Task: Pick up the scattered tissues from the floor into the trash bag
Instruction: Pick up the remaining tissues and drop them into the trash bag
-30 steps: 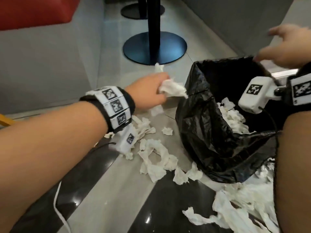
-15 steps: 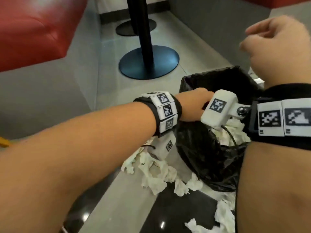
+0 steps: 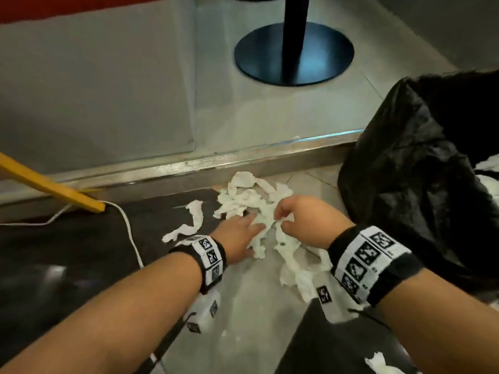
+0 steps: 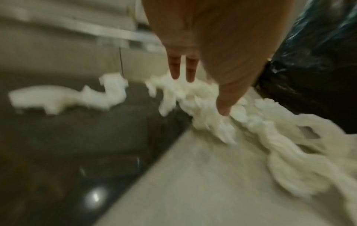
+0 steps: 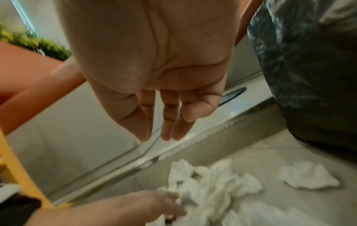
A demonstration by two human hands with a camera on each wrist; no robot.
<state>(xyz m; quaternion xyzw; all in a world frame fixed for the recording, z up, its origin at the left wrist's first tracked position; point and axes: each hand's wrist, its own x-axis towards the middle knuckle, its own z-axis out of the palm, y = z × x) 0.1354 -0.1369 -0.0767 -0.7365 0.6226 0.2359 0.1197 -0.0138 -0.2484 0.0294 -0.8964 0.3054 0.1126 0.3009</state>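
A pile of crumpled white tissues (image 3: 248, 195) lies on the floor in front of a metal step. My left hand (image 3: 251, 225) rests on its near side with straight fingers, and the left wrist view shows the fingertips (image 4: 181, 75) touching the tissues (image 4: 203, 99). My right hand (image 3: 280, 217) hovers over the pile with relaxed fingers, its palm empty (image 5: 160, 130) above the tissues (image 5: 212, 183). The black trash bag (image 3: 418, 184) stands just right of both hands. A loose tissue strip (image 3: 191, 220) lies to the left of the pile.
A metal step edge (image 3: 243, 155) runs behind the pile. Beyond it stands a black pedestal base (image 3: 294, 52). A yellow chair leg (image 3: 54, 187) and a white cable (image 3: 129, 225) lie at the left. One tissue (image 5: 309, 177) sits by the bag, another scrap (image 3: 378, 365) near me.
My left hand carried a tissue to the bag, then came back down empty onto the floor pile. My right hand dropped from the bag's rim to hover over the same pile.
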